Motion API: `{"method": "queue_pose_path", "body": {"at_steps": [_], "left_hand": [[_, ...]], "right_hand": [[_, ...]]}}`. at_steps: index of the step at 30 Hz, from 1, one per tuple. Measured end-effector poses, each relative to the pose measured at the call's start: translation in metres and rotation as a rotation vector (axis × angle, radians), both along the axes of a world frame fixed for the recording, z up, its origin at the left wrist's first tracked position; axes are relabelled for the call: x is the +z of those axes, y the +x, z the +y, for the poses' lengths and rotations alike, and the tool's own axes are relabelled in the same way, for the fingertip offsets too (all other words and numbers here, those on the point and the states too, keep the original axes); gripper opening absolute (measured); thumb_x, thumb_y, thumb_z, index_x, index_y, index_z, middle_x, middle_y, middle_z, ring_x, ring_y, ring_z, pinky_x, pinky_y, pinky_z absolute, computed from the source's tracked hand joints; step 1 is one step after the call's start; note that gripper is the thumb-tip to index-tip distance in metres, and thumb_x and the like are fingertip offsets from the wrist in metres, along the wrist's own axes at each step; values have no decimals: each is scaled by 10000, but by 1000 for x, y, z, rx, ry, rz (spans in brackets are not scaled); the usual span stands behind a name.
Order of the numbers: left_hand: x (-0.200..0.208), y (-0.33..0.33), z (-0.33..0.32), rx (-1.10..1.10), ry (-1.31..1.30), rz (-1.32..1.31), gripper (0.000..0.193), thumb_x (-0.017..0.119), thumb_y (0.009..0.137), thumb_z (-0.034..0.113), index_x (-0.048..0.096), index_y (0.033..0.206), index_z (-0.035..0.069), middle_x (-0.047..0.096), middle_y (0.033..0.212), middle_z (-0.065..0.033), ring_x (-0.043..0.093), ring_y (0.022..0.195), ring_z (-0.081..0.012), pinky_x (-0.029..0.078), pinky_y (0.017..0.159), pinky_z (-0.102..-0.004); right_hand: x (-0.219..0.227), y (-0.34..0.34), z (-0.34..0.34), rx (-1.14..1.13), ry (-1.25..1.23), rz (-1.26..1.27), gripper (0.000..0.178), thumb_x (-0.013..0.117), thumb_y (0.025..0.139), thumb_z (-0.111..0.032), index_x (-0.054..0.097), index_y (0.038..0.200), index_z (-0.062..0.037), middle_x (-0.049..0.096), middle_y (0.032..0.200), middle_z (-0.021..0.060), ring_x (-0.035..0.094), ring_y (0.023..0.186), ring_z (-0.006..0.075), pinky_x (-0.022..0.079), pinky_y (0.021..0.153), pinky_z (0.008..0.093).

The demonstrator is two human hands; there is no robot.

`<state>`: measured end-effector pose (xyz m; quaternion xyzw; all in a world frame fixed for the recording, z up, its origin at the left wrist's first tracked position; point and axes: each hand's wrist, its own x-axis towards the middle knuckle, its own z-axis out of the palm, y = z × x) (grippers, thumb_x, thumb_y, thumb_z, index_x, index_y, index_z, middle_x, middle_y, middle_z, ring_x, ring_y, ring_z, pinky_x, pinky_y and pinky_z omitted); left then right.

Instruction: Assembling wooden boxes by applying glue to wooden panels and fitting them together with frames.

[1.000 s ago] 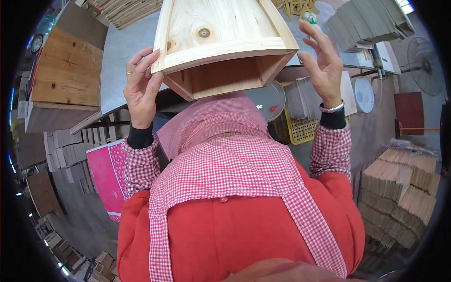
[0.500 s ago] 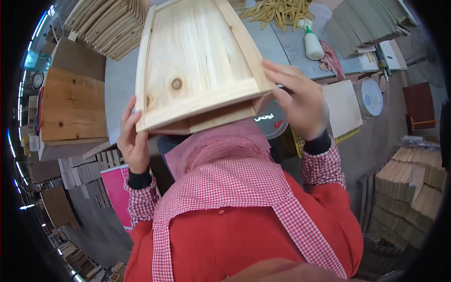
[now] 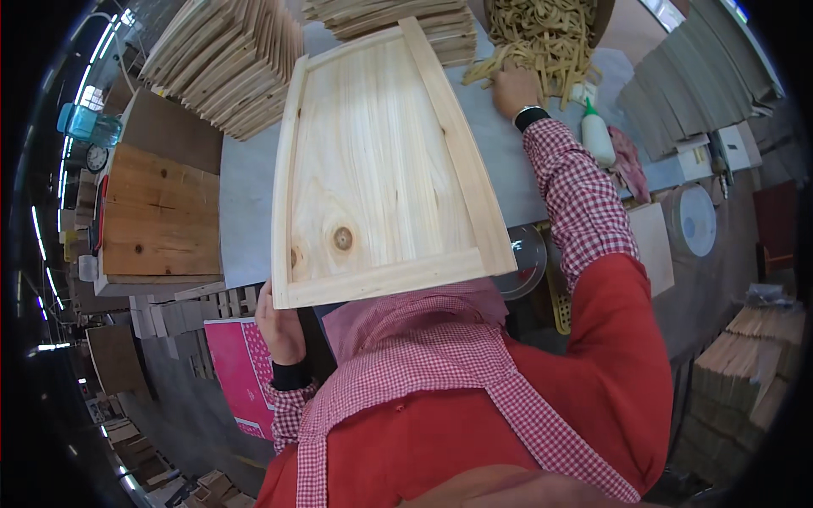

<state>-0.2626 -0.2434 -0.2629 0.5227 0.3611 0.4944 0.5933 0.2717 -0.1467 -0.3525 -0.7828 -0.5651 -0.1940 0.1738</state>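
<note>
A pale pine panel [image 3: 381, 169] with a raised wooden border and a dark knot lies tilted in front of me, its near edge over my apron. My left hand [image 3: 279, 333] holds its near left corner, with the fingertips partly hidden behind the edge. Reaching forward past the panel's right side, my right hand [image 3: 515, 89] is at the front of a heap of flat tan bands [image 3: 550, 42]. Its fingers are bent down into the bands, and their tips are hidden.
Stacked wooden slats [image 3: 229, 68] stand at the back left, with another stack [image 3: 398, 17] behind the panel. Right of my forearm are a white bottle with a green nozzle [image 3: 596, 140], a pink cloth [image 3: 627, 161] and grey boards [image 3: 699, 76]. A white bucket [image 3: 694, 222] stands farther right.
My right hand has let go of the panel's right corner and moved forward to the tan bands. The panel has come down flatter; my left hand stays at its left corner.
</note>
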Motion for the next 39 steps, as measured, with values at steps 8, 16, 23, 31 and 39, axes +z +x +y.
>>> {"method": "queue_pose_path", "body": {"at_steps": [8, 16, 23, 31, 39], "left_hand": [[29, -13, 19, 132, 90, 155, 441, 481, 969, 212, 472, 1278, -103, 566, 1222, -178, 566, 1094, -217, 415, 997, -339], [139, 75, 10, -134, 1007, 396, 633, 672, 816, 46, 383, 1365, -77, 449, 1380, -252, 492, 1240, -326, 396, 1034, -415], [157, 100, -27, -519, 645, 390, 392, 799, 731, 133, 618, 1027, -48, 661, 924, -126, 645, 931, -225, 476, 900, -372], [143, 29, -16, -579, 1091, 768, 288, 796, 728, 231, 585, 798, 47, 607, 781, -74, 604, 724, -216, 432, 911, -436], [87, -46, 44, -263, 1264, 1022, 289, 766, 728, 275, 558, 766, 78, 573, 838, -59, 598, 936, -268, 396, 941, -418]], "right_hand": [[81, 51, -6, -39, 425, 465, 231, 609, 806, -269, 712, 848, -66, 688, 845, 156, 659, 767, 336, 516, 729, 444], [285, -149, -144, 483, 146, 773, 240, 609, 840, -261, 595, 893, -28, 619, 739, 175, 600, 625, 343, 469, 581, 426], [261, -244, -202, 1082, 52, 486, 186, 586, 794, 93, 604, 947, -12, 592, 762, 106, 600, 624, 237, 467, 575, 295], [242, -215, -230, 1102, -180, 363, 96, 637, 797, -16, 588, 880, -19, 590, 718, 95, 584, 670, 247, 452, 757, 423], [156, -78, -273, 577, 229, 408, 217, 545, 917, -84, 554, 719, 6, 543, 671, 53, 541, 723, 181, 406, 965, 439]]}}
